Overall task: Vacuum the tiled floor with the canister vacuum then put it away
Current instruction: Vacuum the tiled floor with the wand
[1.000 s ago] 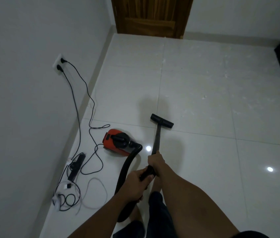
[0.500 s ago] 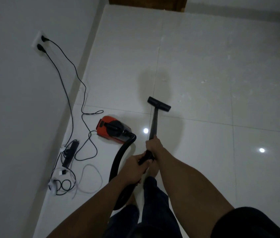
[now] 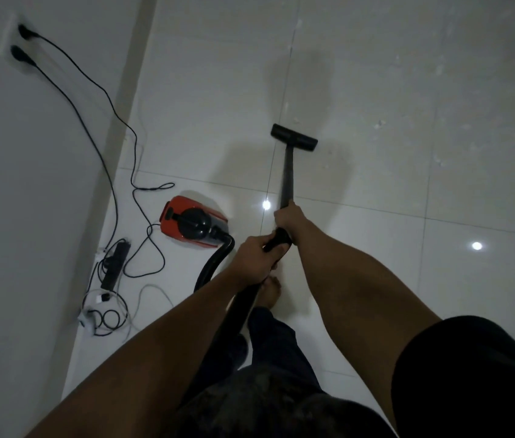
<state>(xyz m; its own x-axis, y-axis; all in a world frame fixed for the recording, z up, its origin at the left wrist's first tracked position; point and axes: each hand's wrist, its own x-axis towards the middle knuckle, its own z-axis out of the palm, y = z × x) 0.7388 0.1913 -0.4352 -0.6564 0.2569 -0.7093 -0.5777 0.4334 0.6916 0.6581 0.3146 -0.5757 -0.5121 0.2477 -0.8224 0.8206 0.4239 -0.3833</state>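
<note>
You've got a two-handed broom-style grip going: your right hand (image 3: pixel 288 216) is wrapped tight round the black wand (image 3: pixel 288 175) further down the tube, and your left hand (image 3: pixel 257 260) is clamped on the handle end where the hose (image 3: pixel 215 263) joins. That makes sense to me, front hand steers, back hand pushes. The floor nozzle (image 3: pixel 294 142) sits flat on the tiled floor (image 3: pixel 408 184) right beside a grout line, out ahead of your bare foot (image 3: pixel 270 290). The red canister vacuum (image 3: pixel 193 222) is parked on your left near the wall (image 3: pixel 28 184), probably so its power cord (image 3: pixel 91 86) reaches the wall outlet (image 3: pixel 9 42) with slack. A power strip (image 3: pixel 115 260) and a tangle of cables lie by the baseboard, so I'd watch the nozzle around those. The tiles are glossy and pale, bouncing two ceiling lights, and there are white specks (image 3: pixel 379 123) scattered to the right of the nozzle, so I'd guess that patch is not yet done. The room's pretty dim.
</note>
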